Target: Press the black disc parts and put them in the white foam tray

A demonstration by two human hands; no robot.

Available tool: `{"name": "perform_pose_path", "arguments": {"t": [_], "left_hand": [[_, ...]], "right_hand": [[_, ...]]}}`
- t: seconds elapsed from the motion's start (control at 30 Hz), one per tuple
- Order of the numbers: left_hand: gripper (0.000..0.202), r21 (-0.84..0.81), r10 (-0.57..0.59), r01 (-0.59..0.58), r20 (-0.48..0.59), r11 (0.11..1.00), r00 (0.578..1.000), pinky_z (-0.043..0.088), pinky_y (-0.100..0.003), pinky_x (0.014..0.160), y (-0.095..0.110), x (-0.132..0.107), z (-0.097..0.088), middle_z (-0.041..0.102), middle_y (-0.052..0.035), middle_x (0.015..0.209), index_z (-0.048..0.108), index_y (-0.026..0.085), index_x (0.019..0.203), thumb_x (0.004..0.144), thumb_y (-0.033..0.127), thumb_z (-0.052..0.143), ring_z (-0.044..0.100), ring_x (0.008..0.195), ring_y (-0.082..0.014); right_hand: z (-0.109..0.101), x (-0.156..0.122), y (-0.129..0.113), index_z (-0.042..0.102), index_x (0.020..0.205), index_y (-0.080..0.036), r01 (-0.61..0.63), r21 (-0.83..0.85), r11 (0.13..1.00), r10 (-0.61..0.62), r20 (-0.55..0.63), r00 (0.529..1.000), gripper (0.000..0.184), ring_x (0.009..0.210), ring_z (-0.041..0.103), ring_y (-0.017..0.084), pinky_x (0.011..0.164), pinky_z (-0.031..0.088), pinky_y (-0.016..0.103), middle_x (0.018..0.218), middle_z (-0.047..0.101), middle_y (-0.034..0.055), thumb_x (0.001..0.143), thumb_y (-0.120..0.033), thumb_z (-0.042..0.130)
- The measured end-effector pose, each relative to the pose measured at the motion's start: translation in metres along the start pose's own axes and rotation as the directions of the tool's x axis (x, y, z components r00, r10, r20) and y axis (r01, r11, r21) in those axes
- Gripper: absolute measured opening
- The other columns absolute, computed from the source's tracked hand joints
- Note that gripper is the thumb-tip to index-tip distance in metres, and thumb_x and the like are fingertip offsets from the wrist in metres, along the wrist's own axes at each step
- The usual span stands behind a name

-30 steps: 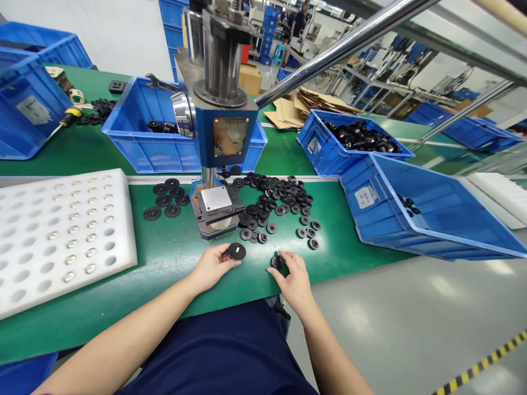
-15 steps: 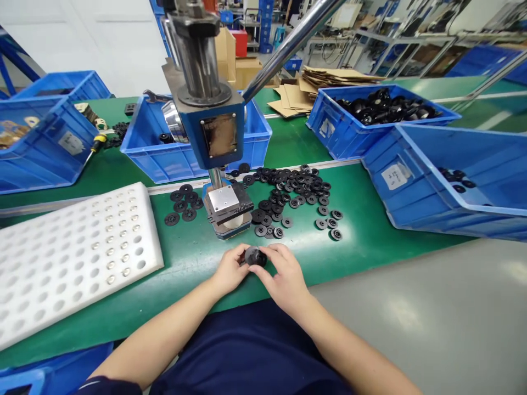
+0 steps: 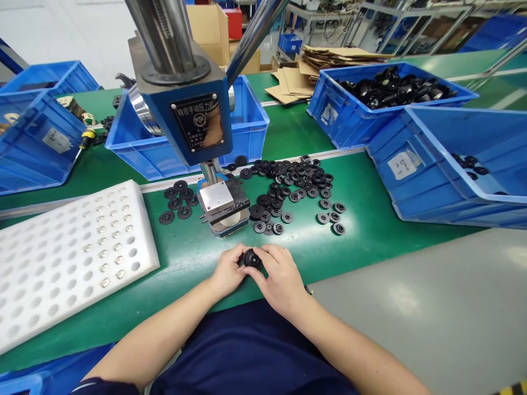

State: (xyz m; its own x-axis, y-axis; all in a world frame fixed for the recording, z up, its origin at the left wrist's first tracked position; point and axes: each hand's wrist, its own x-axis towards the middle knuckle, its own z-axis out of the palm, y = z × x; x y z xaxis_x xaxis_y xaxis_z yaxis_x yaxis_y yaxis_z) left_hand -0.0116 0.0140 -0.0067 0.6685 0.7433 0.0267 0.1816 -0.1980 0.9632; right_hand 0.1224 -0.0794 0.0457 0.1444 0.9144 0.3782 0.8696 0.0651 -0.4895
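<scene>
Between the fingertips of both hands is a round black stepped plastic wheel (image 3: 251,258), held just above the green bench. My left hand (image 3: 228,267) grips its left edge, closed. From the right, my right hand (image 3: 280,274) pinches it between thumb and fingers. Beyond my hands stands a hand-operated arbor press (image 3: 189,120), with a silver plate (image 3: 216,197) on its lower end over the base. Black discs (image 3: 175,203) lie to the left of the press base. A pile of similar black wheels (image 3: 288,184) is spread to its right.
At left lies a white foam tray (image 3: 53,263) with rows of holes, some holding small metal parts. Blue bins (image 3: 341,120) line the back, one filled with black parts. A larger blue bin (image 3: 448,192) tilts at the right. Flattened cardboard (image 3: 292,82) and a screwdriver (image 3: 84,141) lie behind.
The black wheel has been turned in my fingers, so its stepped hub now faces up toward me. My view has shifted closer to the press.
</scene>
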Motion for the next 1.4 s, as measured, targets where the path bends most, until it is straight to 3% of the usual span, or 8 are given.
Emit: {"name": "perform_pose_path", "arguments": {"t": [0.27, 0.43, 0.67, 0.83, 1.07, 1.13, 1.23, 1.4], "left_hand": [[0.010, 0.049, -0.003, 0.006, -0.064, 0.999, 0.998, 0.045, -0.022, 0.060, 0.006, -0.001, 0.002, 0.066, 0.0021, 0.068, 0.059, 0.018, 0.079, 0.070, 0.014, 0.061, 0.057, 0.061, -0.0120], [0.009, 0.047, 0.017, -0.015, -0.059, 0.999, 0.998, 0.045, -0.021, 0.059, 0.007, -0.001, 0.003, 0.066, 0.0025, 0.069, 0.059, 0.018, 0.080, 0.073, 0.014, 0.059, 0.057, 0.060, -0.0110], [0.008, 0.102, 0.008, 0.001, -0.093, 0.995, 0.996, 0.043, -0.021, 0.059, 0.000, -0.001, 0.003, 0.062, 0.0040, 0.065, 0.057, 0.019, 0.076, 0.071, 0.013, 0.059, 0.054, 0.059, -0.0106], [0.007, 0.066, -0.037, 0.046, -0.129, 0.997, 0.991, 0.042, -0.022, 0.058, 0.009, 0.002, 0.001, 0.062, 0.0031, 0.063, 0.059, 0.018, 0.074, 0.071, 0.020, 0.065, 0.053, 0.058, -0.0115], [0.025, -0.043, -0.086, 0.081, -0.126, 0.996, 0.988, 0.048, -0.026, 0.063, 0.013, 0.002, 0.006, 0.065, 0.0005, 0.069, 0.060, 0.018, 0.084, 0.074, 0.035, 0.076, 0.058, 0.063, -0.0134], [0.032, -0.061, -0.098, 0.093, -0.096, 0.994, 0.990, 0.049, -0.026, 0.064, 0.013, -0.003, -0.001, 0.066, 0.0002, 0.071, 0.059, 0.018, 0.088, 0.072, 0.037, 0.080, 0.060, 0.065, -0.0138], [0.035, -0.010, -0.076, 0.076, -0.093, 0.997, 0.993, 0.049, -0.026, 0.065, 0.032, -0.012, -0.030, 0.067, -0.0007, 0.073, 0.062, 0.017, 0.090, 0.071, 0.037, 0.083, 0.061, 0.066, -0.0141], [0.035, 0.013, 0.032, -0.030, -0.319, 0.999, 0.947, 0.051, -0.026, 0.066, 0.113, 0.006, -0.097, 0.070, -0.0037, 0.082, 0.068, 0.016, 0.096, 0.070, 0.035, 0.083, 0.063, 0.070, -0.0153]], "right_hand": [[0.012, -0.003, 0.006, 0.064, 0.116, -0.015, 0.018, 0.084, 0.996, -0.009, -0.112, 0.994, 0.033, 0.090, 0.064, 0.021, 0.079, 0.053, 0.037, 0.097, 0.069, 0.0108, 0.096, -0.038, 0.055], [0.017, -0.005, 0.012, 0.064, 0.119, -0.016, 0.003, 0.166, 0.986, 0.014, -0.101, 0.995, 0.033, 0.091, 0.065, 0.020, 0.082, 0.056, 0.036, 0.099, 0.069, 0.0106, 0.093, -0.037, 0.060], [0.017, -0.003, 0.014, 0.064, 0.123, -0.016, 0.019, 0.131, 0.991, -0.008, -0.080, 0.997, 0.037, 0.095, 0.064, 0.022, 0.084, 0.056, 0.039, 0.102, 0.069, 0.0115, 0.091, -0.035, 0.063], [0.010, 0.005, 0.016, 0.067, 0.119, -0.016, 0.030, 0.144, 0.989, -0.020, -0.072, 0.997, 0.036, 0.086, 0.065, 0.021, 0.078, 0.057, 0.035, 0.092, 0.068, 0.0097, 0.090, -0.037, 0.065], [-0.005, 0.013, 0.028, 0.067, 0.122, -0.020, -0.052, 0.373, 0.926, 0.067, -0.026, 0.997, 0.040, 0.066, 0.062, 0.016, 0.065, 0.057, 0.031, 0.073, 0.064, 0.0037, 0.096, -0.046, 0.051], [-0.001, 0.007, 0.039, 0.066, 0.123, -0.019, -0.094, 0.448, 0.889, 0.128, -0.046, 0.991, 0.043, 0.062, 0.061, 0.015, 0.063, 0.056, 0.030, 0.072, 0.064, 0.0033, 0.098, -0.047, 0.043], [0.011, -0.004, 0.057, 0.068, 0.116, -0.017, -0.166, 0.499, 0.850, 0.230, -0.069, 0.971, 0.044, 0.063, 0.063, 0.016, 0.061, 0.056, 0.029, 0.075, 0.067, 0.0053, 0.100, -0.045, 0.038], [0.027, -0.010, 0.068, 0.073, 0.104, -0.018, -0.133, 0.434, 0.891, 0.184, -0.077, 0.980, 0.038, 0.076, 0.069, 0.020, 0.067, 0.058, 0.032, 0.085, 0.072, 0.0093, 0.097, -0.045, 0.047]]}}
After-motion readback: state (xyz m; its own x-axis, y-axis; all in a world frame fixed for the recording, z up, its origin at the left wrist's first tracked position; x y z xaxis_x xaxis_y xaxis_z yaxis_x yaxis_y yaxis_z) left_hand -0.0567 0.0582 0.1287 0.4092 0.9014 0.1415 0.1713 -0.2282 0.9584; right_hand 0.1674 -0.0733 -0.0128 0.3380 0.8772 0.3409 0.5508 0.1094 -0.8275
